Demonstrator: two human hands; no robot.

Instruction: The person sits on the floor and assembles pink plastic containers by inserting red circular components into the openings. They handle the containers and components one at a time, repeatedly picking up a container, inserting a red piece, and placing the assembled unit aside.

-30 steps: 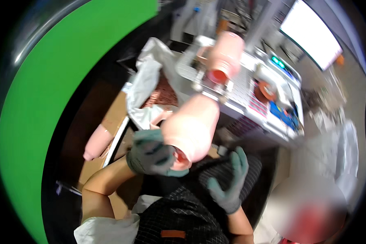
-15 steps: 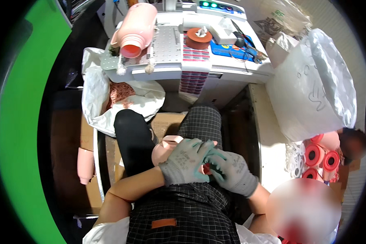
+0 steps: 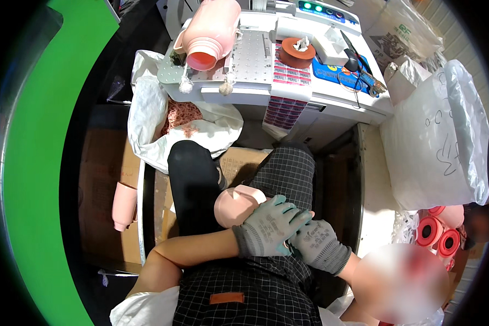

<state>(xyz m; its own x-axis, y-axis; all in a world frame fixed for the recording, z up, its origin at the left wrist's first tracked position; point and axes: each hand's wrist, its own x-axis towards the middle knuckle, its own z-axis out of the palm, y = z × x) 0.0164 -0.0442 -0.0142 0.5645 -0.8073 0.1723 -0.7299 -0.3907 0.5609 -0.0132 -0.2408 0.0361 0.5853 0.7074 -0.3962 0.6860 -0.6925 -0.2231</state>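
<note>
A pink bottle-shaped jug [image 3: 233,206] with a side handle lies across my lap, its base toward the left. My left hand [image 3: 274,225], in a grey-and-green glove, is wrapped over the jug from above, its fingers reaching right toward the other hand. Against it, at the jug's neck end, my gloved right hand [image 3: 320,244] is curled. The left fingers partly cover the right ones, and the jug's mouth is hidden beneath both hands. I cannot make out what the right fingers hold.
Ahead, a white machine bench [image 3: 331,92] carries another pink jug [image 3: 212,35], an orange-brown tape roll [image 3: 297,52] and a label strip [image 3: 285,111]. A white sack [image 3: 146,117] holds pink scraps. At right stand a big white bag [image 3: 426,138] and several pink jugs [image 3: 429,231]. One pink piece [image 3: 125,206] lies left.
The view has shifted, so the scene sits farther right and the bench higher. My hands have drawn closer over the jug's neck; the red opening between them is now covered.
</note>
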